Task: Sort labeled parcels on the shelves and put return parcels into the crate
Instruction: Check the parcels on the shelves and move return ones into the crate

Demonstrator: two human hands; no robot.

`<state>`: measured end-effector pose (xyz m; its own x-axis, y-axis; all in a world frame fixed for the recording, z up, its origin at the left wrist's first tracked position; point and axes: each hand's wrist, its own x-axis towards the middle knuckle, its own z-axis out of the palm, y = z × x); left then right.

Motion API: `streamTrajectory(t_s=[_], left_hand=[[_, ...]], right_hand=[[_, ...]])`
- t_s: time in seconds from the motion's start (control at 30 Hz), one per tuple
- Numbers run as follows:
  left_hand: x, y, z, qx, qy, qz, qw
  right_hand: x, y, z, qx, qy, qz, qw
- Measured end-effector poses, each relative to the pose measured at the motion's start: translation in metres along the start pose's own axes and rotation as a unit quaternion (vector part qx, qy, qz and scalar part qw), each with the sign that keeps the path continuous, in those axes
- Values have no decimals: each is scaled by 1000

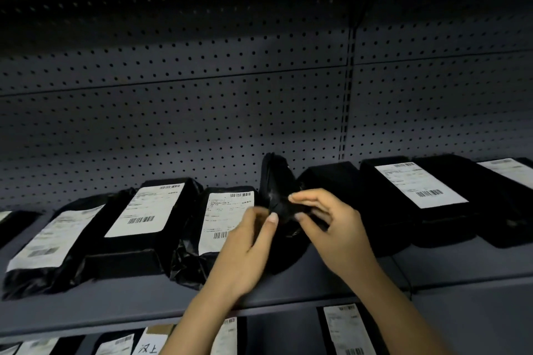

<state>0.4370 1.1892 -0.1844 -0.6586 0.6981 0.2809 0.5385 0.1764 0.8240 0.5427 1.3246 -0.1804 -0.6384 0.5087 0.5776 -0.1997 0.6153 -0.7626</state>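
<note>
Both hands hold a black parcel that stands on its edge on the grey shelf, in front of the perforated back panel. The left hand pinches its near side, and the right hand grips it from the right with thumb and fingers. To the left lie flat black parcels with white labels; one labelled parcel is just beside the left hand. To the right, more labelled parcels lie flat. On the lower shelf, further labels are visible.
</note>
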Motion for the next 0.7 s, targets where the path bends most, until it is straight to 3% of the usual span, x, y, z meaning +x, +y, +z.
streamTrajectory(t_s=[0.1,0.17,0.27,0.47,0.57,0.7], left_hand=[[6,-3,-12,-59,8,35,998],[13,-9,-21,-17,-13,70,997],[18,-19,-30,64,-21,91,994],[17,-36,-53,23,21,38,999],[15,-43,-57,23,12,-9,1000],[13,-51,-54,-9,1,-32,999]], right_hand=[[4,-2,16,31,-31,-5,999],[4,-2,27,69,-33,8,997],[3,2,33,129,-53,95,986],[0,5,38,24,-165,280,945],[0,-1,47,-22,-169,288,942],[-1,-1,56,-48,-115,254,959]])
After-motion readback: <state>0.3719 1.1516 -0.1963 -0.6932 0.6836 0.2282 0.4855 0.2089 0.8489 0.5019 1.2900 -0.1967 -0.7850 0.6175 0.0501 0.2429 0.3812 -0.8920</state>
